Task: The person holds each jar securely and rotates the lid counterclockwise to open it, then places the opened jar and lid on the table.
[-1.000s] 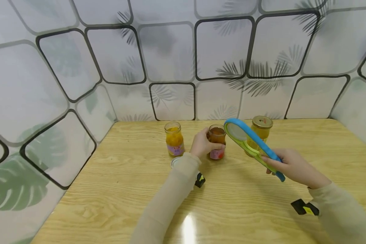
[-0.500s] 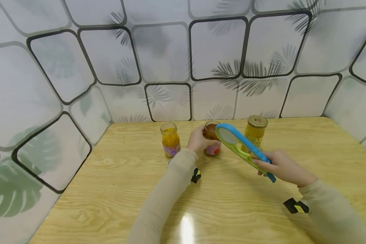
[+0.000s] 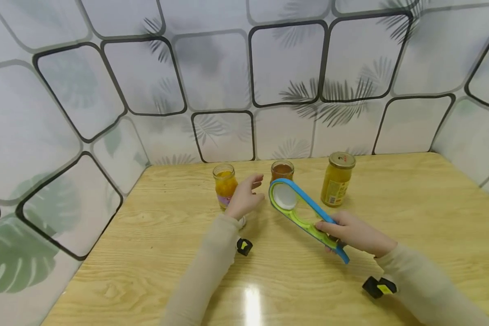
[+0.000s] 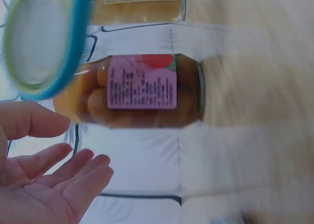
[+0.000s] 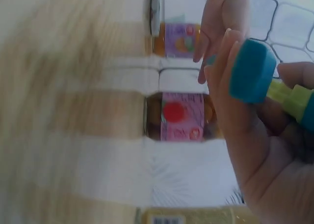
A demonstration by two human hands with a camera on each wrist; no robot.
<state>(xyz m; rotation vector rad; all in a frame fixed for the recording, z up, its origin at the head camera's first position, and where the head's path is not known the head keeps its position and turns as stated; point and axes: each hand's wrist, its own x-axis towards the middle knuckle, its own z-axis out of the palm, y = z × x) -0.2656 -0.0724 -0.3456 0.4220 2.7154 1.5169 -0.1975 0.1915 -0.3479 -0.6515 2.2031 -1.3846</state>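
Observation:
My right hand grips a blue and green jar opener by its handles, with a white lid inside its loop. The loop overlaps an open jar of brown preserves in the head view. This jar, its label pink with a red fruit, stands upright on the table, apart from my left hand. Fingers relaxed and parted, the left hand hovers between it and an open jar of orange fruit. In the left wrist view the left hand holds nothing.
At the right stands a taller yellow jar with its gold lid on. A loose lid lies partly hidden behind the left wrist. The wooden table meets a patterned backdrop behind the jars.
My left hand has let go of the brown jar and drawn back to the left. My right hand has moved the jar opener left and down, with the white lid in its loop.

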